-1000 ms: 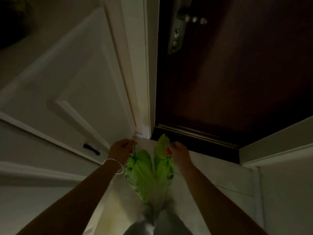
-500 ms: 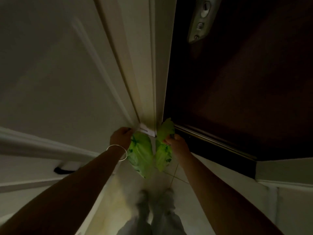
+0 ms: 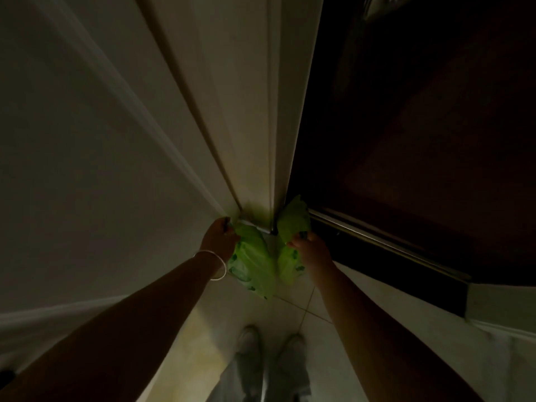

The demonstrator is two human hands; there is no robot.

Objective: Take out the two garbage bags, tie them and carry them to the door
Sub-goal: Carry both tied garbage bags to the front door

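Bare forearms, no sleeves; thin pale bangle [image 3: 216,264] round left wrist; light grey trousers [image 3: 272,381], pale shoes [image 3: 248,339] below bangle.

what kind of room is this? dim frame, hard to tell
Probably a home entryway, right at the front door. A dark wooden door with a metal threshold strip meets white door trim, over a pale tiled floor. Each hand holds a green garbage bag at the corner.

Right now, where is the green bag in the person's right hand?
In the head view it hangs low and centre-right: the right green bag is gripped by the right hand, at the foot of the dark door, beside the left green bag.
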